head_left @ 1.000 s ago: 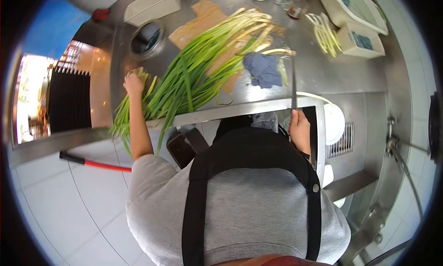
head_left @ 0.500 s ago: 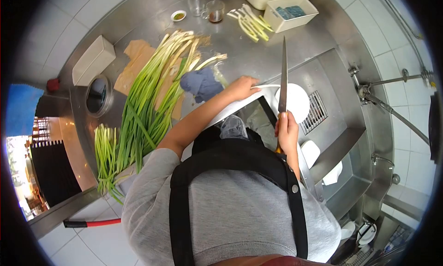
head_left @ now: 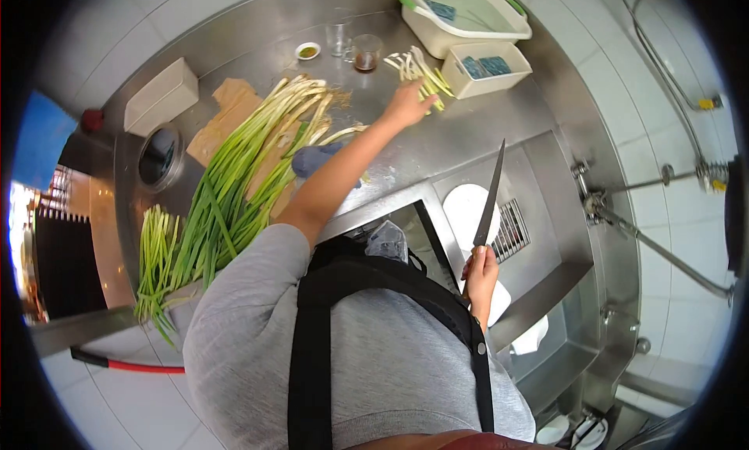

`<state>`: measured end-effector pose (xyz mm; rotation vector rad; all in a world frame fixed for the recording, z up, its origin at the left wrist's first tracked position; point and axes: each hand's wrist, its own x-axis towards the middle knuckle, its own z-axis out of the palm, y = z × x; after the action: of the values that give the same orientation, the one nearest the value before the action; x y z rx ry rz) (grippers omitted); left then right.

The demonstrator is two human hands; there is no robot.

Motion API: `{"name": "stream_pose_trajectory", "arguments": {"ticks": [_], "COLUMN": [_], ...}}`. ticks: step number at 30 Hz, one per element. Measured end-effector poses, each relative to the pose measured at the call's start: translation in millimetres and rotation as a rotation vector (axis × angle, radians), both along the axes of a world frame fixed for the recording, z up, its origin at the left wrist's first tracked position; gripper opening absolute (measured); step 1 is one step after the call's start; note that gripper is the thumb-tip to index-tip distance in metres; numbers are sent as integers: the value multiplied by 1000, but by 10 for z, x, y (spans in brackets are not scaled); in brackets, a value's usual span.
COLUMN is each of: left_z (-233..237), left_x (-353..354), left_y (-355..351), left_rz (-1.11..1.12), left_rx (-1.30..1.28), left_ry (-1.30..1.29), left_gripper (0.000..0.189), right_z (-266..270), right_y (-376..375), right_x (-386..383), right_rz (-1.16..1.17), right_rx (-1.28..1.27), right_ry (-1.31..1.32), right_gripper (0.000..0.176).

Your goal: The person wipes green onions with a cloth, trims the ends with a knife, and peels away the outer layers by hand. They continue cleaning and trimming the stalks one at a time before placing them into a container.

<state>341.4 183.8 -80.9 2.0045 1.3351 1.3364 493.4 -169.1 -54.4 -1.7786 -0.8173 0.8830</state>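
My left hand (head_left: 407,105) reaches far forward, over a small pile of trimmed scallion stalks (head_left: 431,69). Its thumb stands apart from the fingers, and no stalk shows in its grasp. My right hand (head_left: 479,282) is closed around the handle of a long knife (head_left: 491,196), blade pointing up and away over the sink. To the left lies a big heap of long scallions (head_left: 234,185), white root ends at the far side. Beside them sits a crumpled blue-grey cloth (head_left: 312,160), partly covered by my left forearm.
White round dishes (head_left: 466,208) rest in the steel sink by a drain grate (head_left: 512,233). At the back stand a sauce dish (head_left: 308,51), a glass cup (head_left: 365,54), a white bin (head_left: 490,69) with blue sponges and a water-filled tub (head_left: 468,21). A faucet (head_left: 597,204) projects at right.
My left hand has moved from the sink edge, where it held a white scallion stalk, forward to the stalk pile. My right hand still holds the knife, now tilted more rightward. The view has shifted.
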Motion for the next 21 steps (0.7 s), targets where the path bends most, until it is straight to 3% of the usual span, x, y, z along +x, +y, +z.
{"name": "stream_pose_trajectory", "arguments": {"ticks": [1, 3, 5, 9, 10, 13, 15, 18, 19, 20, 21], "left_z": [96, 203, -10, -86, -87, -197, -489, -299, -256, -206, -148], "left_x": [-136, -378, -797, -1610, -1694, -1920, -2067, -1975, -1931, -1881, -1826], "left_y": [-101, -449, -633, -1166, -1282, -1469, -1390, -1490, -1506, -1505, -1509], "left_rz": [28, -202, -27, 441, 447, 453, 135, 154, 162, 123, 84], "left_rx": [-2, -127, 25, -142, -143, -168, -263, -149, -152, -97, -43], "left_ry": [4, -19, 185, 544, 550, 537, 307, 147, 145, 88, 33], "left_gripper": [37, 40, 40, 41, 41, 33, 22, 21, 21, 22, 23], "right_z": [56, 115, 128, 150, -3, -342, -476, -688, -502, -449, -417], "right_y": [98, 304, 535, 1152, 1343, 1863, 2141, 2434, 2373, 2389, 2418], "right_x": [-23, -51, -44, -169, -155, -257, -356, -379, -503, -612, -715], "right_rz": [47, 155, 224, 489, 531, 580, 535, 577, 609, 618, 617], "right_rx": [-10, -45, -84, -14, 42, 128, 152, 107, -16, -11, 192], "right_ry": [-37, -148, -151, -556, -610, -747, -817, -948, -1204, -1206, -1071], "right_gripper": [28, 29, 30, 40, 41, 41, 42, 41, 41, 41, 41]}}
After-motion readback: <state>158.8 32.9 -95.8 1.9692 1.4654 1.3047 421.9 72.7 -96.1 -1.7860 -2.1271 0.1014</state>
